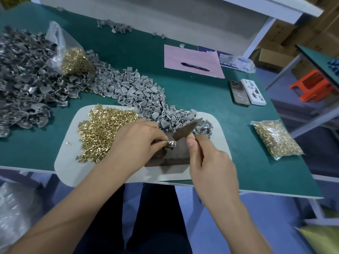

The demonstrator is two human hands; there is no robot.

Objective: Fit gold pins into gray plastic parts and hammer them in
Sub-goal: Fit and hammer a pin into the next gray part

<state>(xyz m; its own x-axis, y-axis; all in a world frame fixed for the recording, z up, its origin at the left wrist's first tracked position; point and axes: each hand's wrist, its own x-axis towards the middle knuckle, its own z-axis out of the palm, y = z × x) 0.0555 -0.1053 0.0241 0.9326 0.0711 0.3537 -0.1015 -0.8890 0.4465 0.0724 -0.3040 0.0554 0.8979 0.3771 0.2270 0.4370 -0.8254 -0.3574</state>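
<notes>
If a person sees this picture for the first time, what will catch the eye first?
Probably the loose heap of shiny gold pins on the pale gray mat, left of the hands. At the centre, the left hand pinches a small gray plastic part on a dark brown block, while the right hand holds a flat brown metal striker.

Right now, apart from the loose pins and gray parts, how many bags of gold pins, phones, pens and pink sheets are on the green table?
Bags of gold pins: 2
Phones: 2
Pens: 1
Pink sheets: 1
Total: 6
</notes>
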